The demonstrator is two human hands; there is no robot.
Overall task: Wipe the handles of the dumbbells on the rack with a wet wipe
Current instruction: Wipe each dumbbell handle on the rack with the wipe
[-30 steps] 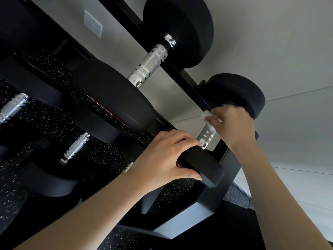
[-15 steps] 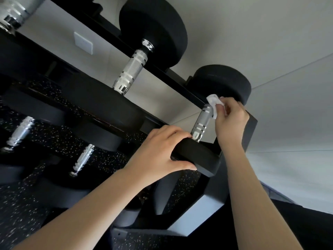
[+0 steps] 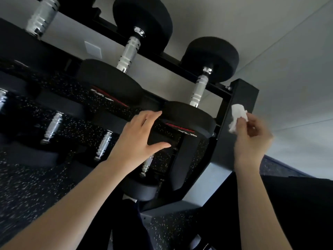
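Observation:
The rightmost dumbbell on the top shelf shows its bare silver handle (image 3: 199,89) between two black heads. My right hand (image 3: 252,138) pinches a crumpled white wet wipe (image 3: 237,117) out to the right of that dumbbell, in front of the rack's end post (image 3: 239,105), clear of the handle. My left hand (image 3: 138,139) hangs with its fingers spread just left of the dumbbell's near head (image 3: 189,121), holding nothing. A bigger dumbbell's handle (image 3: 129,51) lies to the left on the same shelf.
Lower shelves hold several more dumbbells with silver handles (image 3: 104,145). The black rack frame (image 3: 187,159) slopes down below my left hand. A white wall plate (image 3: 92,49) sits behind the rack. Black speckled flooring (image 3: 27,186) fills the lower left.
My right hand has pulled the wipe off the handle and away to the right. My left hand has let go of the near head and opened. The view has shifted to the left.

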